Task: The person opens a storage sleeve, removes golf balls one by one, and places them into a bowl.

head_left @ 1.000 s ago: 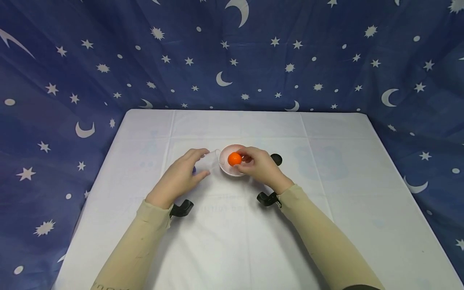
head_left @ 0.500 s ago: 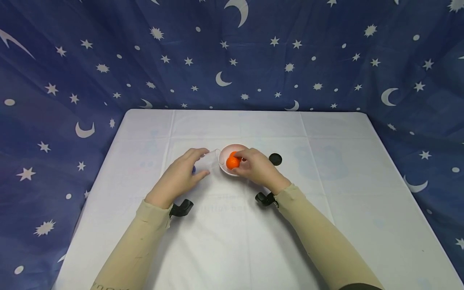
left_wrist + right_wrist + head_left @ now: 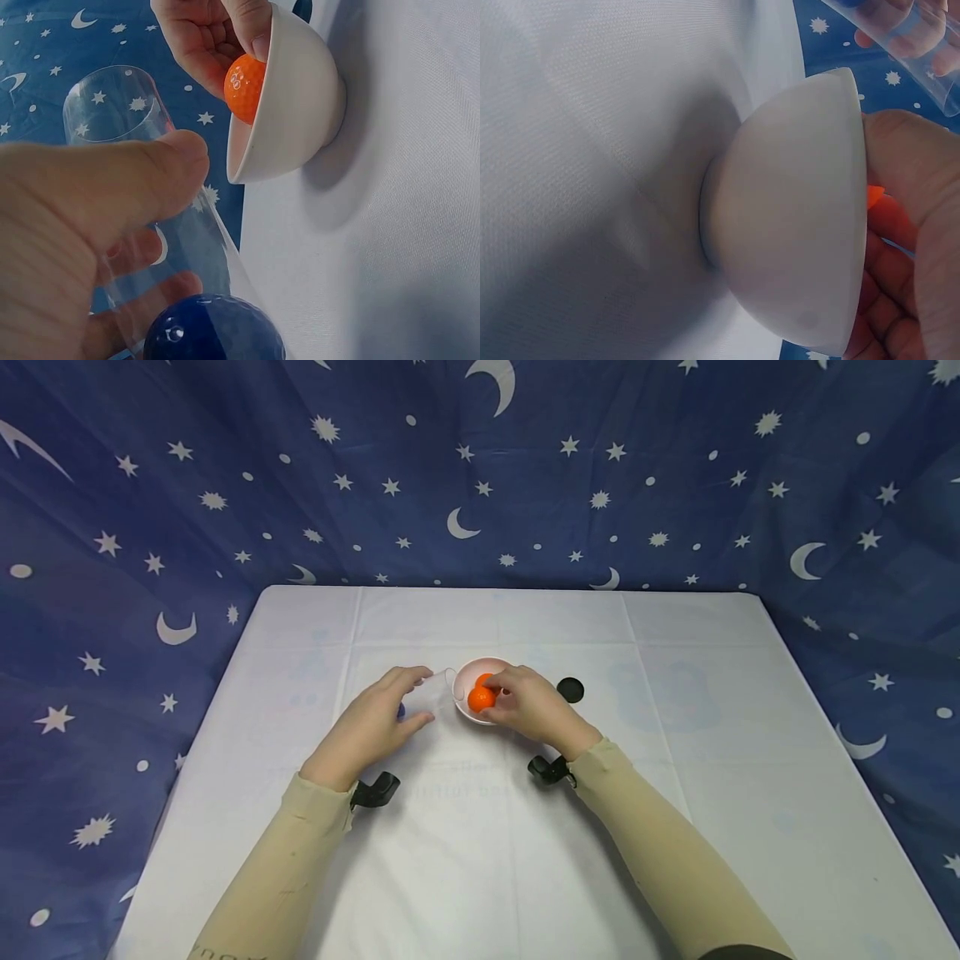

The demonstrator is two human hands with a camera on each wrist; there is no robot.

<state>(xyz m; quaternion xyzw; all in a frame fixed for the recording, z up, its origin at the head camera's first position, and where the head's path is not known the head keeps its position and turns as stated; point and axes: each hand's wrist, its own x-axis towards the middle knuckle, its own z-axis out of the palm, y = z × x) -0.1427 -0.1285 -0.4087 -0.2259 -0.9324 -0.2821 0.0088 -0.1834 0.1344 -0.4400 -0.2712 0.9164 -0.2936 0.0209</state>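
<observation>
My left hand [image 3: 375, 718] grips a clear plastic tube [image 3: 193, 244] that leans with its open mouth up and towards the bowl. A blue golf ball [image 3: 214, 334] sits at the tube's lower end. To the right stands a bowl [image 3: 300, 97], white outside and pink inside. My right hand [image 3: 536, 706] reaches over its rim with curled fingers, thumb and forefinger about an orange golf ball [image 3: 481, 699]. Behind that ball a second orange ball [image 3: 485, 680] shows in the bowl; the right fingers hide part of the inside.
A flat black disc [image 3: 571, 690] lies on the white tabletop [image 3: 465, 860] just right of the right hand. A dark blue curtain [image 3: 555, 510] with moons and stars hangs behind and beside the table.
The right hand has shifted slightly left and lower with the orange ball, and the second orange ball has come into sight. The left hand and tube have stayed still.
</observation>
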